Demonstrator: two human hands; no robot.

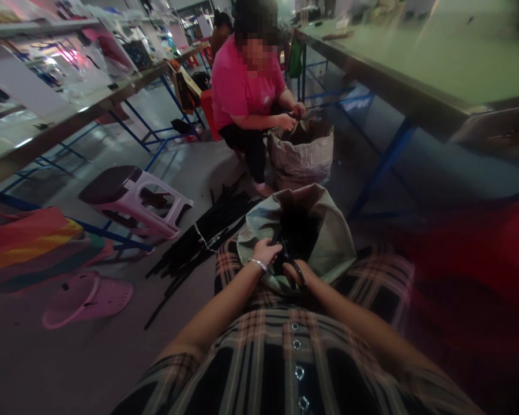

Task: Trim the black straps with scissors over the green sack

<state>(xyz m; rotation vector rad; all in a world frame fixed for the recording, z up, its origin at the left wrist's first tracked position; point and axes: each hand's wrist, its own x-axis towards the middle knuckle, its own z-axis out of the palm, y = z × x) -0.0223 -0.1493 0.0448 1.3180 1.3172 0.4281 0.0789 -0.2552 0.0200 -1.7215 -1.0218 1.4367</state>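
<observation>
Between my knees an open woven sack (335,236) stands with dark material in its shadowed mouth. My left hand (266,252), a silver bangle at its wrist, is closed over the sack's near side on a thin black strip (276,236). My right hand (291,271) grips a pair of scissors (301,275) by the dark handles, close beside the left hand. The scissor blades point up toward the strip; whether they touch it is too dark to make out. A bundle of long black strips (211,225), tied with pale string, lies on the floor to the left.
A co-worker in a pink shirt (248,86) sits ahead, both hands over another sack (305,153). A pink stool (155,202) and a tipped pink basket (89,300) are on the left. Long tables flank both sides, the right one (415,75) with blue legs.
</observation>
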